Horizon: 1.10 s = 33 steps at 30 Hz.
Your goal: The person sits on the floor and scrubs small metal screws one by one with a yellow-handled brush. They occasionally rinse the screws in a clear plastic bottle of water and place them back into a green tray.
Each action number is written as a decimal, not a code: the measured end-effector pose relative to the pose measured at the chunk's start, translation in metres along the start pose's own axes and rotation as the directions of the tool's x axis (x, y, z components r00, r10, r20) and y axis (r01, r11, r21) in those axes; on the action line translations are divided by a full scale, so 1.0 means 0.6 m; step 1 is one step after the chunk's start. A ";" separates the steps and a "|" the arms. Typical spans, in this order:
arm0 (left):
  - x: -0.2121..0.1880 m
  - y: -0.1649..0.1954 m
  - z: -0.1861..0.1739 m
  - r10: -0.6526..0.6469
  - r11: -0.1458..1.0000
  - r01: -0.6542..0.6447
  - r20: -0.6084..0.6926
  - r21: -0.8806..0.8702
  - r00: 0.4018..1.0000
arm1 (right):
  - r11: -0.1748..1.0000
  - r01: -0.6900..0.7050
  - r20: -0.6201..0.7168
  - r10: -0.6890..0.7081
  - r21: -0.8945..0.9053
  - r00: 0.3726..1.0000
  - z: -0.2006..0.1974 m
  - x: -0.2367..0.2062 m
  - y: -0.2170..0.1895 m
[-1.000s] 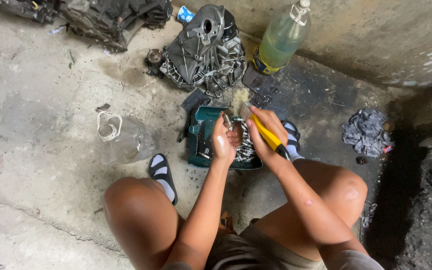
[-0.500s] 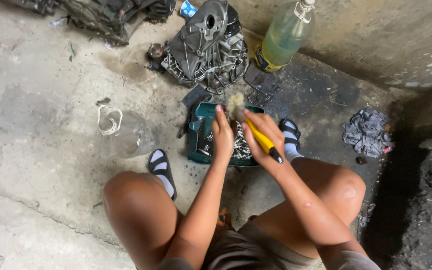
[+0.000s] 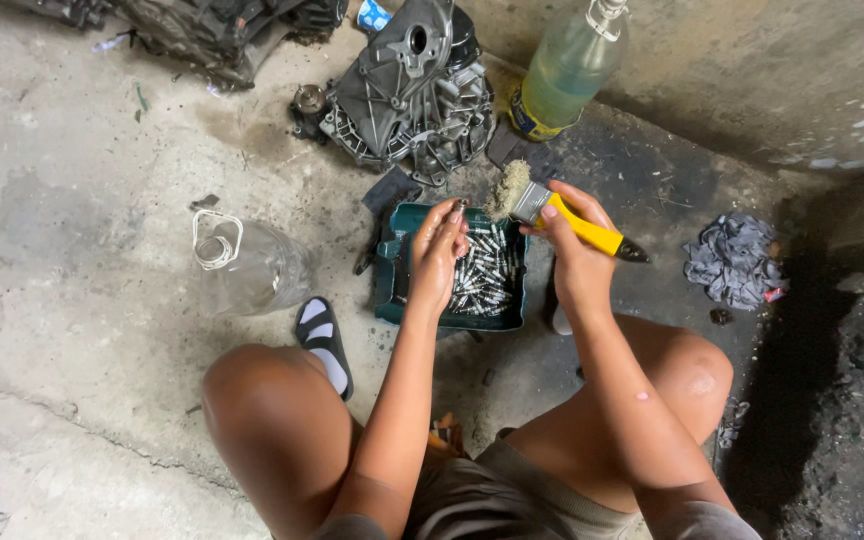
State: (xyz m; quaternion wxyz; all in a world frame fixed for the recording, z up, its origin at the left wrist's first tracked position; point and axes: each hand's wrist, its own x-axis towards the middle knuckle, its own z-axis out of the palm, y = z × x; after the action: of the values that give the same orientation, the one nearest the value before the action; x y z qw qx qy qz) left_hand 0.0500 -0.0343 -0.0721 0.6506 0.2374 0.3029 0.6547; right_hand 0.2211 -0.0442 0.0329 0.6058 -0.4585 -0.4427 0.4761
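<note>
I squat over a teal tray (image 3: pixel 390 290) that holds several metal bolts (image 3: pixel 482 280). My left hand (image 3: pixel 437 255) is above the tray with its fingers closed on one small bolt, held near the brush. My right hand (image 3: pixel 572 240) grips a paintbrush (image 3: pixel 552 212) with a yellow handle and a dirty bristle head, whose bristles point toward the left hand.
A grey gearbox housing (image 3: pixel 407 90) lies beyond the tray. A plastic bottle of yellowish liquid (image 3: pixel 564 75) leans by the wall. A clear empty bottle (image 3: pixel 247 262) lies at left. A crumpled rag (image 3: pixel 737 260) lies at right. More engine parts (image 3: pixel 212 25) sit at the top left.
My right hand has drawn the brush to the right, away from the left hand. The left hand stays over the tray with the bolt.
</note>
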 end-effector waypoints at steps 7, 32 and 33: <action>-0.010 0.034 0.019 0.138 0.982 -0.143 0.049 0.125 0.989 | 0.991 -0.065 -0.020 0.068 0.121 0.997 -0.002 0.006 0.003; -0.026 0.051 0.037 -0.155 0.975 0.134 -0.109 -0.175 0.982 | 0.654 0.602 0.506 -0.365 -0.458 0.781 0.031 -0.019 -0.061; -0.023 0.054 0.036 -0.172 0.962 0.147 -0.093 -0.229 0.981 | 0.667 0.605 0.494 -0.386 -0.435 0.779 0.028 -0.019 -0.060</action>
State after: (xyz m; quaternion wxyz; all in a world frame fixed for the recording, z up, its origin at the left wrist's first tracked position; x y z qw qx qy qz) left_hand 0.0430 -0.0454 -0.0331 0.7056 0.1012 0.2827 0.6419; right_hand 0.2090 -0.0579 0.0701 0.4551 -0.3819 -0.7767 0.2092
